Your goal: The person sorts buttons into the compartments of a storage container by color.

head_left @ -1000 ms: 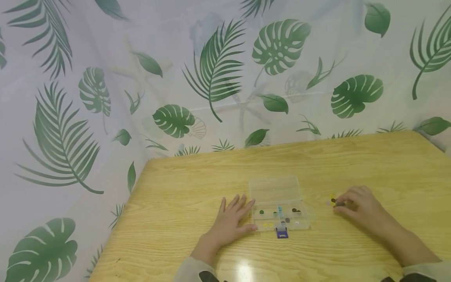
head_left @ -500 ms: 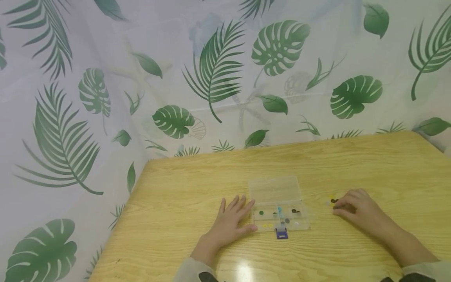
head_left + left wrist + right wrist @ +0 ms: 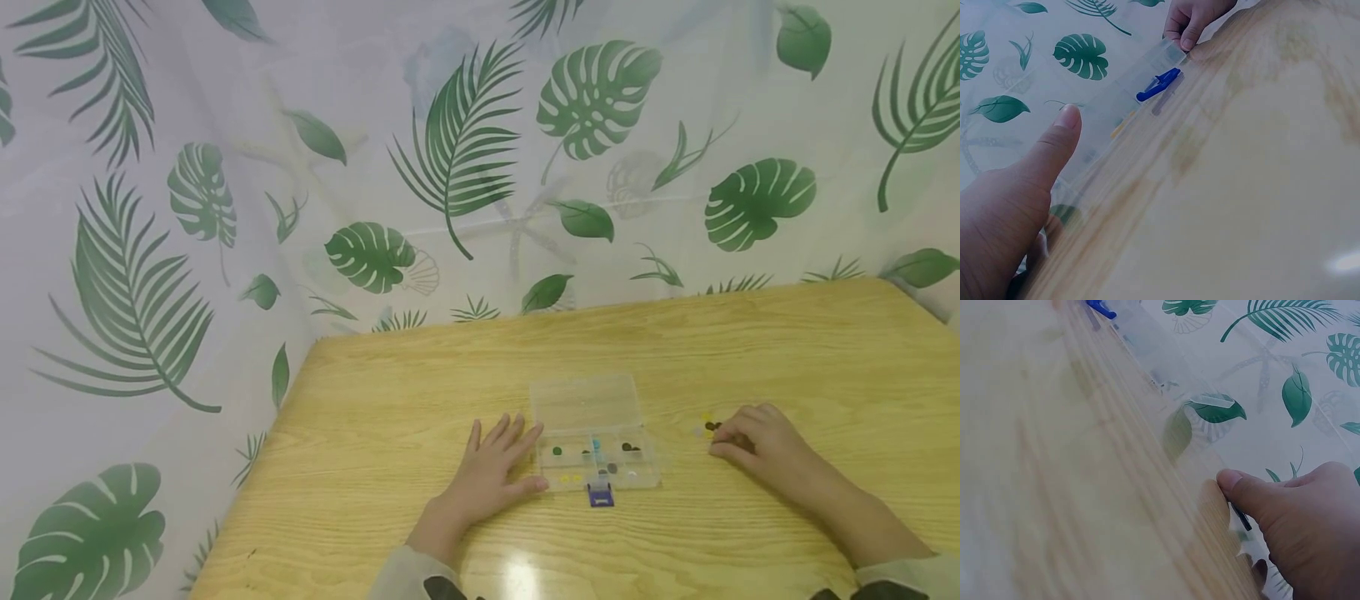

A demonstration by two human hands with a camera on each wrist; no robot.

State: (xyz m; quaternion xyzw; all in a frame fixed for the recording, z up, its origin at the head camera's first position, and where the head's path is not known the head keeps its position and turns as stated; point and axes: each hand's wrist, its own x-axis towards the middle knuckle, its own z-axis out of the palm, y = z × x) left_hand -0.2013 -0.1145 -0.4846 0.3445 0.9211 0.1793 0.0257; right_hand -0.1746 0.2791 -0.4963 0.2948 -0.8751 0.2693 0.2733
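A clear plastic compartment box (image 3: 651,482) lies on the table with its lid (image 3: 585,402) folded back. Its compartments hold small round pieces: green (image 3: 557,451), light blue, dark, yellow and clear. My left hand (image 3: 491,475) rests spread at the box's left side, thumb and index fingertip touching its edge. To the right of the box, my right hand (image 3: 765,446) has thumb and fingers together at a small pile of loose pieces (image 3: 708,427). In the right wrist view, a thin dark disc (image 3: 1241,515) shows edge-on, pinched behind the thumb; fingers hide most of it.
The box's purple-blue latch (image 3: 600,497) points toward the front of the table. Under everything is a wood-grain tabletop (image 3: 420,375). A white hanging sheet (image 3: 495,125) with printed green leaves stands behind and to the left.
My right thumb and fingers have drawn together over the pile, and a dark piece seen between them a second ago is now hidden in the head view. My left hand has stayed still.
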